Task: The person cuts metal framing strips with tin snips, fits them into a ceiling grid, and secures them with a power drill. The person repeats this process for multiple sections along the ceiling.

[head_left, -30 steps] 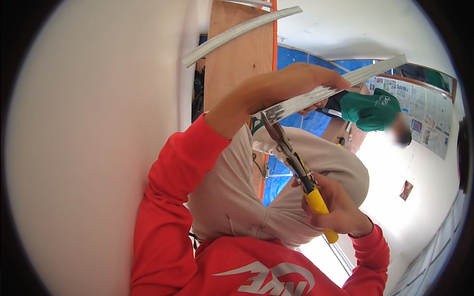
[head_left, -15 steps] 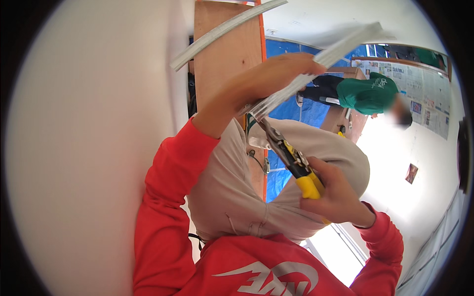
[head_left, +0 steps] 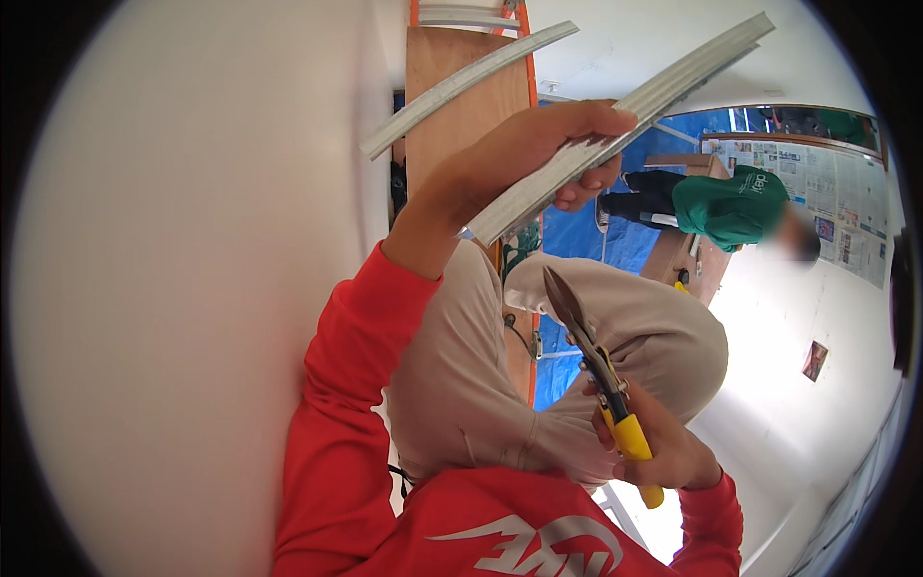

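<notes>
My left hand (head_left: 567, 144) is wrapped round a metal channel (head_left: 687, 82), a long silvery-grey strip. The strip slants from near my left wrist up to the far right. In my right hand (head_left: 663, 438) are tin snips (head_left: 612, 389) with yellow-and-black handles, their dark blades pointing up and away from me. The snips' tip stands apart from the strip, below its near end. A second metal strip (head_left: 471, 87), grey and slightly curved by the lens, lies over the wooden board at the far left, out of my hands.
A wooden board (head_left: 460, 67) with orange side rails stretches ahead of my legs. Blue sheeting (head_left: 577, 226) covers the floor. To the right, a person in a green shirt (head_left: 721, 207) stands beside newspaper-covered wall (head_left: 841, 231). A white wall (head_left: 192, 288) rises close on my left.
The snips have come off the strip's near end and moved down toward me. My left hand has turned the strip, showing its ridged face. The whole view has shifted slightly.
</notes>
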Tool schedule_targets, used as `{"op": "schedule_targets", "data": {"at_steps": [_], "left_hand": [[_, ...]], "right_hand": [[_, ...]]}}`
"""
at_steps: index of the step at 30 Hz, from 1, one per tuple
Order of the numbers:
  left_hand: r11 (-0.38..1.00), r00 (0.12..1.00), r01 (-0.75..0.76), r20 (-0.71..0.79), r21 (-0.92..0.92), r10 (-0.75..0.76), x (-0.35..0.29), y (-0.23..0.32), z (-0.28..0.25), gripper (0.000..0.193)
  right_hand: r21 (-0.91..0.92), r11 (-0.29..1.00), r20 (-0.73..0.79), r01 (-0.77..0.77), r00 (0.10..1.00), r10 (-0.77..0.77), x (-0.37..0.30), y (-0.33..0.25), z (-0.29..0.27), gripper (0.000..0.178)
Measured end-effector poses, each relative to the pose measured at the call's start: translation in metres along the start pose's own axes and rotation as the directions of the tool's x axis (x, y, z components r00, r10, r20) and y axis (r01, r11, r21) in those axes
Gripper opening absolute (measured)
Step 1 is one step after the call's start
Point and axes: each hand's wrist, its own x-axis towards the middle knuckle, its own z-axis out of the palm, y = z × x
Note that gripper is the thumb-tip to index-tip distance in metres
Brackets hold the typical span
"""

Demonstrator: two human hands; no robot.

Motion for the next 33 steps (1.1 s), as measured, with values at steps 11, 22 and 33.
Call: {"op": "schedule_targets", "data": {"at_steps": [11,22,33], "left_hand": [[0.987,0.997,0.017,-0.071,0.157,-0.006,0.006,-0.021,0.026,0.043],[0.992,0.984,0.112,-0.149,0.057,-0.102,0.004,-0.026,0.03,0.036],[0.991,0.991,0.076,-0.116,0.108,-0.064,0.008,-0.041,0.037,0.036]], "right_hand": [[-0.029,0.99,-0.012,0.136,0.991,-0.137,-0.007,0.012,0.003,0.098],[-0.093,0.984,0.034,0.15,0.989,-0.147,0.005,0.018,0.006,0.102],[-0.065,0.987,0.076,0.145,0.987,-0.14,0.013,0.024,-0.004,0.107]]}}
